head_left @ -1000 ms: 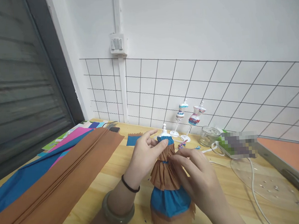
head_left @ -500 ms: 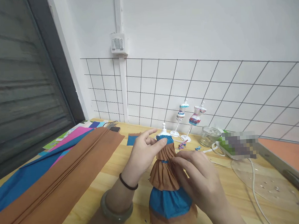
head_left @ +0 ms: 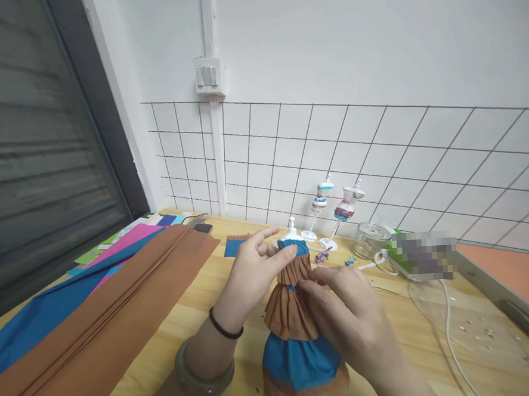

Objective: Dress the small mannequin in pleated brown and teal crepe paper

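A miniature pleated dress (head_left: 299,357) in brown and blue crepe paper stands upright on a small white mannequin (head_left: 292,227). My left hand (head_left: 256,270) steadies it from the left, thumb on the blue neckline and the other fingers raised, partly behind the bodice. At the waist, my right hand (head_left: 350,315) pinches the brown pleats near a thin blue band. What lies under the right fingertips is hidden. A black hair tie and a green bangle circle my left wrist.
Long brown paper sheets (head_left: 114,309) cover the table's left side over blue and pink ones. Two small dress forms (head_left: 346,208) stand behind, beside a glass jar (head_left: 371,240). A white cable (head_left: 449,330) and a clear plastic piece (head_left: 473,322) lie on the right.
The dress top tilts very slightly to the right, and my right fingers have shifted a little at the waist. My left hand keeps its hold.
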### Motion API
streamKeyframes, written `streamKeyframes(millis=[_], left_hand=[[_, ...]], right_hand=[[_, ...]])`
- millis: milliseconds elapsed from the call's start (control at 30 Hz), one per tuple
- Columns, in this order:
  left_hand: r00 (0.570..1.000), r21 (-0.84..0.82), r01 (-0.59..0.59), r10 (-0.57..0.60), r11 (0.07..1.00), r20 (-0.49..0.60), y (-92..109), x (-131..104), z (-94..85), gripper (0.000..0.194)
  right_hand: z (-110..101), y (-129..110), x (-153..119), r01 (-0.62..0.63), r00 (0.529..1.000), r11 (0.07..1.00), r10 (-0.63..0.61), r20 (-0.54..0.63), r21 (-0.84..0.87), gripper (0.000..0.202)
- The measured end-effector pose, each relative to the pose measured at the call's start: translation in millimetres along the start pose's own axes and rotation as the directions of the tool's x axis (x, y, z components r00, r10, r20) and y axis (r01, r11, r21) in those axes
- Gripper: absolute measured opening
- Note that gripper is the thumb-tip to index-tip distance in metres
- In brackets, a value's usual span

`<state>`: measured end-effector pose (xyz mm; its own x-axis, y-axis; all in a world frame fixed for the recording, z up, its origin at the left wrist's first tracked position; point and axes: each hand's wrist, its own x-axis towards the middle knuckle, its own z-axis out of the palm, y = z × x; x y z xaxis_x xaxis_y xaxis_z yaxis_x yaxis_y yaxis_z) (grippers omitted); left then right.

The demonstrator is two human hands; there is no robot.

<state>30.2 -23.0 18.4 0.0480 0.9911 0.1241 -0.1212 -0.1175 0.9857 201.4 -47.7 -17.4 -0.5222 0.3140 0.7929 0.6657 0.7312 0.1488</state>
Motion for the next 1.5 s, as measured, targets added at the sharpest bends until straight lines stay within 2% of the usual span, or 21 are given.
streamKeyframes(millis=[333,567,767,1067,1200,1300,1400,1500], left_hand=[[1.0,-0.005,0.001,-0.001,1.0,0.019,-1,1,-1.4,0.056],[1.0,-0.017,-0.006,0.006,1.0,0.004,1,2,-3.0,0.057],[1.0,-0.017,-0.008,0.008,1.0,-0.001,2,2,-5.6,0.056],[1.0,-0.024,-0.023,0.022,0.999,-0.013,0,5,-9.4,0.059],[1.0,-0.042,-0.018,0.017,0.999,-0.015,0,6,-10.0,0.059],[1.0,-0.052,-0.015,0.015,0.999,-0.003,1,6,-9.3,0.058],[1.0,-0.076,-0.004,0.006,0.997,0.019,2,5,-8.7,0.055],[1.0,-0.095,0.004,-0.001,0.995,0.03,3,4,-8.5,0.053]], right_hand=[[0,-5,3,0.031,0.999,0.999,-0.03,-0.038,0.04,0.03],[-3,-6,4,0.076,0.992,0.996,-0.07,-0.102,0.048,0.022],[-2,-7,4,0.124,0.99,0.991,-0.121,-0.071,0.051,0.018],[-4,-9,3,0.091,0.996,0.988,-0.087,-0.035,0.125,0.026],[-10,-7,2,0.013,0.993,0.973,0.014,-0.115,0.229,0.024],[-10,-5,2,-0.057,0.983,0.969,0.097,-0.156,0.239,0.022],[-6,-3,3,-0.057,0.991,0.982,0.077,-0.109,0.182,0.02],[-1,-3,2,0.01,0.997,0.989,0.001,-0.072,0.151,0.021]])
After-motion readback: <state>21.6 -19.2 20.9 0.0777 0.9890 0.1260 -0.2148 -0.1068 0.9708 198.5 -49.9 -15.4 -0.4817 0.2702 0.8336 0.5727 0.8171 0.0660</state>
